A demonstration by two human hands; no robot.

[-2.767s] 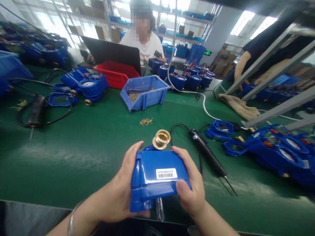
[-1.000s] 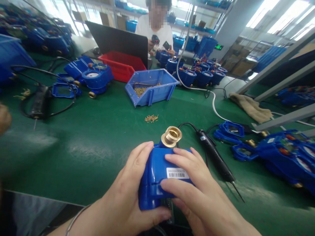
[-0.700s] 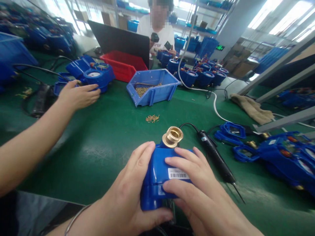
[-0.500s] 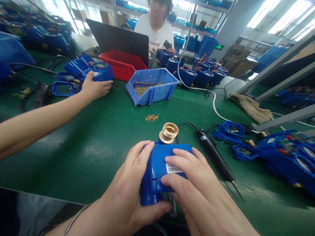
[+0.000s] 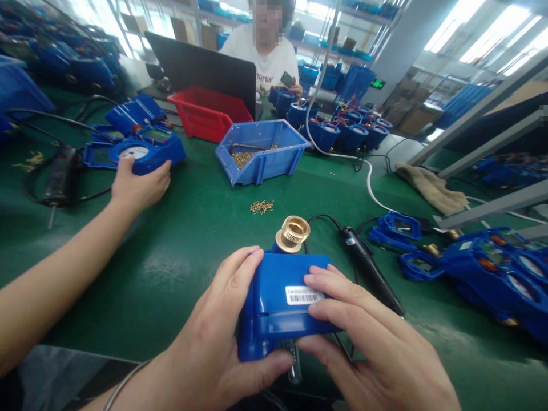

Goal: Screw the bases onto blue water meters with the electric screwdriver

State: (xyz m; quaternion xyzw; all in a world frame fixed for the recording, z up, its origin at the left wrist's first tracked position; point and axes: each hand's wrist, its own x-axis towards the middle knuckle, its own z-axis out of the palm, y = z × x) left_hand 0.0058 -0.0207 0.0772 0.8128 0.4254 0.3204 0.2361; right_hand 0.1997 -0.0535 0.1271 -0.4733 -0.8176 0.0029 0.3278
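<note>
A blue water meter [image 5: 274, 319] with a barcode label and a threaded brass fitting [image 5: 291, 233] is held at the table's front edge. My left hand [image 5: 209, 325] is closed round its left side, thumb along the bottom. On the right, my right hand [image 5: 368, 319] grips the boxy cover, fingers on top beside the label and thumb under its lower edge. A small clear tube [image 5: 294, 365] shows beneath the meter. Right of it lies a black electric screwdriver [image 5: 370, 268], its tip now hidden behind my right hand.
Brass screws [image 5: 261, 206] lie in a small heap before a blue bin [image 5: 274, 162] of screws. At left, a co-worker's hand [image 5: 139, 185] touches an opened meter [image 5: 148, 148]. More open meters [image 5: 492, 262] sit at right. Another person [image 5: 268, 57] sits opposite.
My right fingers have slid rightward on the cover, uncovering the label, and the thumb now shows at the lower edge. The co-worker's hand at left has drawn back toward the near left.
</note>
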